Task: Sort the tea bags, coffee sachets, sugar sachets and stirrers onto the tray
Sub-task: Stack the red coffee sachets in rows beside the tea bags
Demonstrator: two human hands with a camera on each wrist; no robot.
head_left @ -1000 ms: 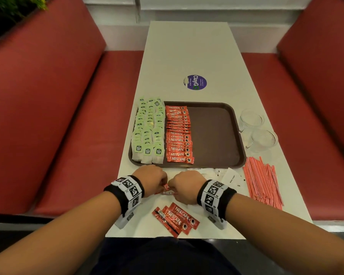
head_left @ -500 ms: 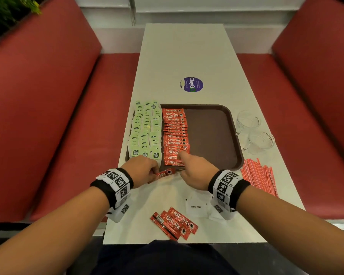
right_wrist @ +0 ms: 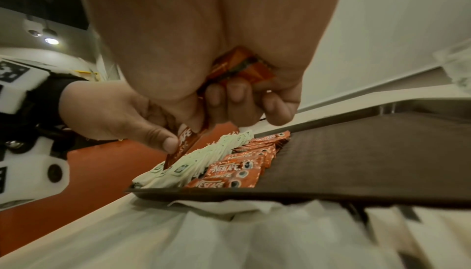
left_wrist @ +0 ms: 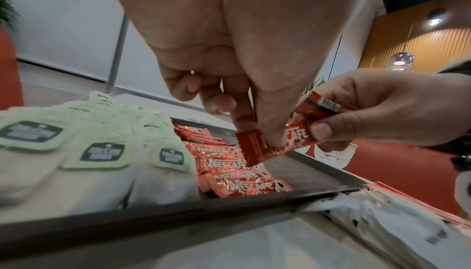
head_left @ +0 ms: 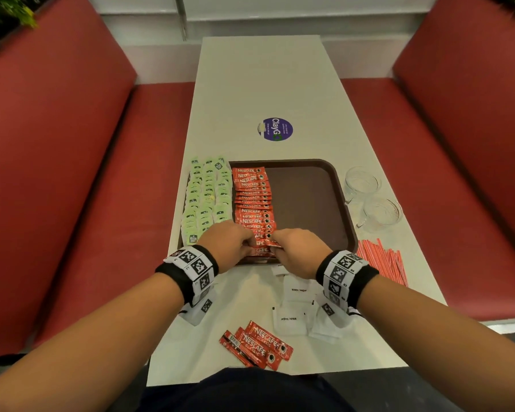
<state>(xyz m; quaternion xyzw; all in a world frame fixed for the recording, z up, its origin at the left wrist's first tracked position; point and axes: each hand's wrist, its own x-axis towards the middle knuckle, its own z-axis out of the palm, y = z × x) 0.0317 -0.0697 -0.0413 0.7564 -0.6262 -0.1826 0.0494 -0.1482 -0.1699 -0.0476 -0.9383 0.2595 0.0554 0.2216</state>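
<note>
Sachet point(left_wrist: 276, 142) pinched between hands (long axis left-right) above tray point(head_left: 344, 203).

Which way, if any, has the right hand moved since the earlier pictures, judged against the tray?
Yes. The right hand has moved forward from the bare table onto the near edge of the tray, pinching a coffee sachet with the left hand.

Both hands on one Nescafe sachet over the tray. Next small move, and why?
Probably lower the Nescafe sachet flat onto the near end of the coffee row and let go: left hand and right hand pinch it just above that row, clear of the tray.
</note>
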